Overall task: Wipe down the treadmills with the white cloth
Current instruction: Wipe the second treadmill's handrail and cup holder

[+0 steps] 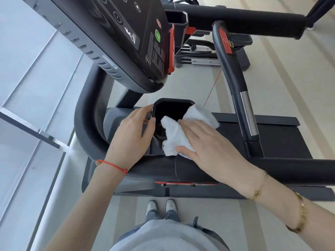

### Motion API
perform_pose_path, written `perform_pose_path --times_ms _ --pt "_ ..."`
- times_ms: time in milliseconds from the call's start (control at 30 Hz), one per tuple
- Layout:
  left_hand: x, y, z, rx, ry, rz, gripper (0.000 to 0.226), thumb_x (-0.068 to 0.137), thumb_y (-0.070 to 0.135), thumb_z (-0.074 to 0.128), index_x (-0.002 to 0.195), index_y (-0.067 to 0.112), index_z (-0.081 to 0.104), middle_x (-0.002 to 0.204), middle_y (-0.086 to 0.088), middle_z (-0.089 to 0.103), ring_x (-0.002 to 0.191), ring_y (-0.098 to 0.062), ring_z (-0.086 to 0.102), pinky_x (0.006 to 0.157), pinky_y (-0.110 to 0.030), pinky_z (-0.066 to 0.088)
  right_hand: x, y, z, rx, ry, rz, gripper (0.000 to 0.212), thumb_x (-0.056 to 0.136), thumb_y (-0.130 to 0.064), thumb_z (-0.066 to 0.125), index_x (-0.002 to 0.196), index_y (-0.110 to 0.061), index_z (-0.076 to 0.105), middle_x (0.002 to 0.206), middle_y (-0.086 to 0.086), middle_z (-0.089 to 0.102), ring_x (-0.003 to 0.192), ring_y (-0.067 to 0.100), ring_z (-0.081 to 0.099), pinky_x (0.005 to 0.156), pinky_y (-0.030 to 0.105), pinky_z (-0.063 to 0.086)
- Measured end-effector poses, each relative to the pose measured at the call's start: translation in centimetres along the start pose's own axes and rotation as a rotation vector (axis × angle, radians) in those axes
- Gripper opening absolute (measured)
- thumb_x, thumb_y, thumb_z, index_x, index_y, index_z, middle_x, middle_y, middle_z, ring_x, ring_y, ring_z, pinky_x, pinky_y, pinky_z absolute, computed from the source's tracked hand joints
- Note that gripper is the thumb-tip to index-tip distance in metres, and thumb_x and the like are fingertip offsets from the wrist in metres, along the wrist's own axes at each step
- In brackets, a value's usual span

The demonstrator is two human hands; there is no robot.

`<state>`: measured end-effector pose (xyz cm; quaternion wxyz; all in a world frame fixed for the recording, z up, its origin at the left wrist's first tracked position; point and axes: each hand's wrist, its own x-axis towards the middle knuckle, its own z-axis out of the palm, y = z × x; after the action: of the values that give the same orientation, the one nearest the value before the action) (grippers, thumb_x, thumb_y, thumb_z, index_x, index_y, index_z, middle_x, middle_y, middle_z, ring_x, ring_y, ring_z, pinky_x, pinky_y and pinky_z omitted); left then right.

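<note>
A black treadmill (272,171) fills the view, seen from its side. Its square black cup holder (172,107) sits below the tilted console (130,33). My left hand (132,134) grips the holder's left rim, thumb and fingers curled round the edge. My right hand (208,147) lies flat with straight fingers on the white cloth (174,136), pressing it onto the holder's right side and the padded side rail. Part of the cloth bunches out beyond my fingers toward the running belt.
A curved black handlebar (233,78) with a chrome sensor strip rises right of the holder. A thin red safety cord hangs from the console. Another machine (235,17) stands behind. A glass wall (27,87) runs along the left. My shoes (161,207) stand on beige floor.
</note>
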<state>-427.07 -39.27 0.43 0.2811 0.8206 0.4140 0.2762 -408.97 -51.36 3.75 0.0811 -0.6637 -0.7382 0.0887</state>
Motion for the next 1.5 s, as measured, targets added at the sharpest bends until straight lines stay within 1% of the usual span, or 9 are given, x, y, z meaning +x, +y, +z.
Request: perform_pose_path --times_ms 200,300,400,567,700,900,1033,1267,1500 --pt "-0.1 0.3 0.6 0.042 0.041 0.012 0.040 0.098 0.028 0.049 0.138 0.020 0.050 0.118 0.001 0.062 0.094 -0.009 0.061 0.089 -0.034 0.052 -0.4 -0.3 0.3 0.265 0.005 0.304 0.068 0.098 -0.052 0.023 0.153 -0.030 -0.009 0.162 -0.005 -0.010 0.147 0.021 0.020 0.099 0.031 0.043" --pt "0.0 0.3 0.7 0.029 0.027 0.007 0.045 0.097 0.032 0.046 0.139 0.019 0.048 0.121 0.000 0.061 0.095 -0.008 0.060 0.090 -0.037 0.053 2.0 0.6 0.7 0.336 -0.033 0.357 0.071 0.101 -0.048 0.031 0.153 -0.026 -0.013 0.161 0.005 -0.018 0.150 0.028 0.008 0.112 0.032 0.027" --pt "-0.2 0.3 0.7 0.039 0.016 0.009 0.047 0.096 0.032 0.047 0.141 0.018 0.047 0.120 -0.001 0.061 0.100 -0.014 0.061 0.090 -0.039 0.052 5.7 2.2 -0.4 0.371 -0.099 0.379 0.081 0.101 -0.034 0.045 0.153 -0.018 -0.016 0.161 0.013 -0.009 0.149 0.031 0.010 0.114 0.031 0.019" --pt "-0.4 0.3 0.8 0.069 -0.010 -0.020 0.056 0.094 0.039 0.046 0.146 0.018 0.041 0.123 0.000 0.061 0.103 -0.015 0.060 0.091 -0.037 0.052 4.5 3.3 0.3 0.488 -0.102 0.364 0.083 0.100 -0.032 0.045 0.151 -0.028 -0.020 0.161 -0.006 -0.004 0.112 0.020 0.052 0.082 0.018 0.036" --pt "-0.4 0.0 0.8 0.090 -0.024 -0.044 0.057 0.096 0.041 0.045 0.148 0.018 0.040 0.124 -0.001 0.062 0.109 -0.017 0.059 0.092 -0.036 0.052 4.5 3.7 1.2 0.535 -0.080 0.393 0.086 0.100 -0.031 0.047 0.150 -0.029 -0.023 0.161 -0.007 -0.006 0.136 0.027 0.033 0.090 0.022 0.028" --pt "-0.4 0.1 0.9 0.133 -0.016 -0.042 0.055 0.096 0.041 0.043 0.147 0.021 0.040 0.113 0.002 0.064 0.095 -0.014 0.060 0.080 -0.027 0.048 10.2 5.3 -0.5 0.221 -0.055 0.171 0.058 0.093 -0.038 0.057 0.145 -0.026 0.034 0.133 0.001 0.052 0.114 0.028 0.052 0.081 0.033 0.036" --pt "-0.4 0.1 0.8 0.140 -0.002 -0.031 0.049 0.096 0.036 0.048 0.143 0.022 0.044 0.103 -0.001 0.066 0.089 -0.016 0.061 0.078 -0.031 0.050 13.2 4.6 -0.7 0.102 -0.115 0.016 0.048 0.088 -0.054 0.058 0.127 -0.026 0.051 0.106 0.001 0.066 0.096 0.028 0.059 0.073 0.035 0.040" --pt "-0.2 0.0 0.7 0.136 -0.018 -0.032 0.052 0.097 0.033 0.050 0.147 0.022 0.041 0.113 0.005 0.064 0.094 -0.007 0.058 0.083 -0.016 0.042 10.4 5.6 -0.5 0.169 -0.060 0.102 0.059 0.089 -0.064 0.046 0.133 -0.025 0.041 0.116 -0.002 0.057 0.094 0.023 0.056 0.072 0.035 0.037" --pt "-0.4 0.4 0.7 0.123 -0.004 -0.030 0.049 0.097 0.032 0.049 0.144 0.020 0.045 0.111 0.004 0.064 0.097 -0.012 0.060 0.088 -0.029 0.050 5.9 5.3 -0.3 0.491 -0.082 0.213 0.070 0.101 -0.045 0.039 0.155 -0.020 0.004 0.162 -0.002 0.010 0.145 0.020 0.024 0.110 0.028 0.026"
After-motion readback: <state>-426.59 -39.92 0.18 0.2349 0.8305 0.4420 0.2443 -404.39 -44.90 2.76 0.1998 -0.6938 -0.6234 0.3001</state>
